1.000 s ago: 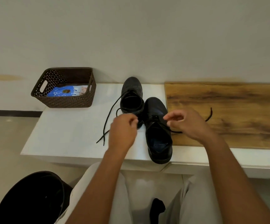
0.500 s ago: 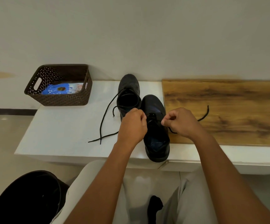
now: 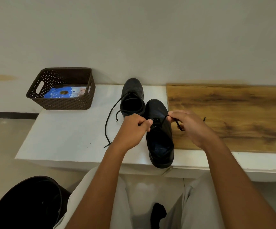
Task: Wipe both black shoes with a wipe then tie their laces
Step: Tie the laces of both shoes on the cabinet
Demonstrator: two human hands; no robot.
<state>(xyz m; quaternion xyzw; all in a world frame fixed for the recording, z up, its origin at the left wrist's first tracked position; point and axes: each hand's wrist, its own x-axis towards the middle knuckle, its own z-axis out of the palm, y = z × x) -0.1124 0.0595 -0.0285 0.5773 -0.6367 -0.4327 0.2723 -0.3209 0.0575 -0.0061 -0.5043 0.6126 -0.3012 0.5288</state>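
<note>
My left hand (image 3: 131,129) and right hand (image 3: 187,125) each pinch a lace end of the near black shoe (image 3: 159,134), fingers clamped tight. It sits at the bench (image 3: 64,138) front edge; the far black shoe (image 3: 132,98), laces loose, stands behind it toward the back edge.

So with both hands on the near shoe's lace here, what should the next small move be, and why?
Probably cross the two ends and draw the first knot snug. The left hand and right hand each pinch an end of the lace above the near shoe, with no bow visible yet. The far shoe trails loose laces, so it comes after.
</note>
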